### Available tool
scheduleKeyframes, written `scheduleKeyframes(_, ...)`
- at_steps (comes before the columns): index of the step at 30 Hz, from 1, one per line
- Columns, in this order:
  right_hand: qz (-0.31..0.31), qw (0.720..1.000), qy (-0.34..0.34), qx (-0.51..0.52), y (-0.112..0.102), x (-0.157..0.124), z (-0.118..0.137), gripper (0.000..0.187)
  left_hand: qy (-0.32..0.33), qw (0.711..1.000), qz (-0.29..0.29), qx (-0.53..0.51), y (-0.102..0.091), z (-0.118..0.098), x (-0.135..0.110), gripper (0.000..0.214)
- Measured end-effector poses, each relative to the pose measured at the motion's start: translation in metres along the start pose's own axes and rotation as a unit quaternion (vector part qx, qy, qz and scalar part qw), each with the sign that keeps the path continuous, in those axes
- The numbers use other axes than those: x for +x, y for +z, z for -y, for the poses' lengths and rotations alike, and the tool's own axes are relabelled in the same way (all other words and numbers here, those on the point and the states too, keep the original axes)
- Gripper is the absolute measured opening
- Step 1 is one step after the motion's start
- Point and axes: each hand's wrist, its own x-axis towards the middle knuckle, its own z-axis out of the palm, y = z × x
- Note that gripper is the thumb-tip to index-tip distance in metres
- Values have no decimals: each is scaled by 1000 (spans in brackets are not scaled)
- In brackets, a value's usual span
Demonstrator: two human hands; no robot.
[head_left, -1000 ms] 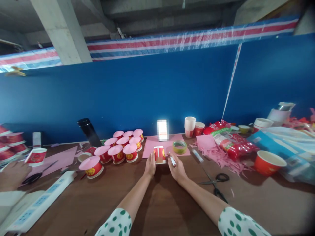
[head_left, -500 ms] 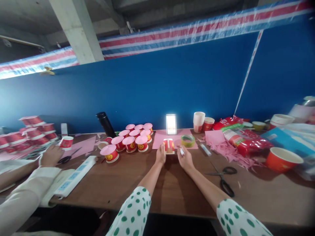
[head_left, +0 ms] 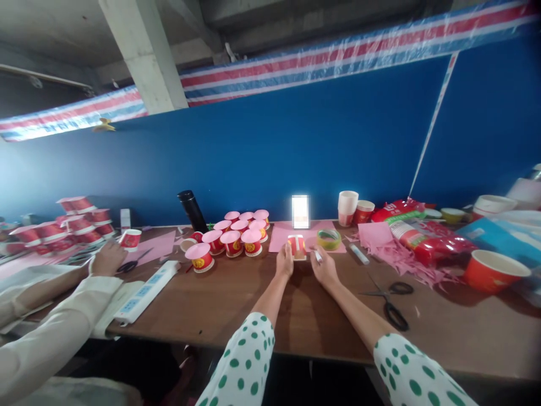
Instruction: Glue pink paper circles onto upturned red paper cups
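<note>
My left hand [head_left: 284, 261] is closed around the left side of a small red paper cup [head_left: 296, 246] with yellow marks and a pale strip down its side. Just to the right of the cup, my right hand [head_left: 325, 270] pinches a small white cylindrical piece [head_left: 318, 257], too small to name surely. A gap separates the right hand from the cup. Behind the hands lies a pink paper sheet [head_left: 279, 232], with a roll of yellow-green tape [head_left: 328, 240] on its right part. A bright, blurred upright rectangle [head_left: 300, 212] stands at its back.
Several red cups topped with pink discs [head_left: 232, 243] stand left, near a black bottle [head_left: 192, 211] and a power strip [head_left: 147, 293]. Scissors [head_left: 393, 301], a capped tube [head_left: 359, 254] and pink paper scraps [head_left: 397, 254] lie right. A co-worker's hand [head_left: 109, 256] is at far left.
The head view has turned slightly left, so everything sits further right in the picture. Both hands keep their holds, with the cup and the white piece still side by side.
</note>
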Motion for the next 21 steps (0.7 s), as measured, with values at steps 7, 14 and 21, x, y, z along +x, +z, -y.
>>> scheduleKeyframes(7, 2, 1000, -2, -6, -3, -1, 5, 28, 8, 1000, -12, 12, 2, 2, -2, 43)
scheduleKeyframes(14, 3, 1000, 15, -8, -2, 0, 4, 28, 3, 1000, -6, 22, 3, 5, -1, 44)
scheduleKeyframes(21, 9, 1000, 15, -9, -2, 0, 4, 27, -4, 1000, -4, 27, 1, 2, -1, 46)
